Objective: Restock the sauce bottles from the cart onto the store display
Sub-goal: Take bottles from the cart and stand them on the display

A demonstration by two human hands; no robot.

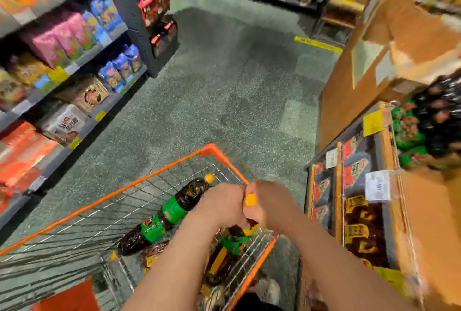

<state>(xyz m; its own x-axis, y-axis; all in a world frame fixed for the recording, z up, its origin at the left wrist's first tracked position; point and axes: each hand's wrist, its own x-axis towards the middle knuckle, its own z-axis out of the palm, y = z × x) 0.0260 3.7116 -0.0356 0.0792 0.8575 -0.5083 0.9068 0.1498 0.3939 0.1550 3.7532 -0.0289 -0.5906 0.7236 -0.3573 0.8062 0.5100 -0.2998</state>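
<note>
Lifting out of the orange-rimmed wire cart (pixel 154 178), a dark sauce bottle with a yellow cap (pixel 250 200) sits clasped between both hands: the left hand (pixel 222 205) curls around one side, the right hand (pixel 270 204) around the other, above the cart's near corner. Another dark, green-labelled plastic bottle (pixel 169 213) lies inside. Gripping below the cap and keeping it upright should help toward the wooden display (pixel 389 146) on the right.

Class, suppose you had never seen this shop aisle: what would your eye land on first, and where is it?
Low in the middle, two hands, left hand and right hand, meet over an orange-rimmed wire cart, gripping a yellow-capped bottle. Just left of them, a dark sauce bottle with a green label lies in the cart.
</note>
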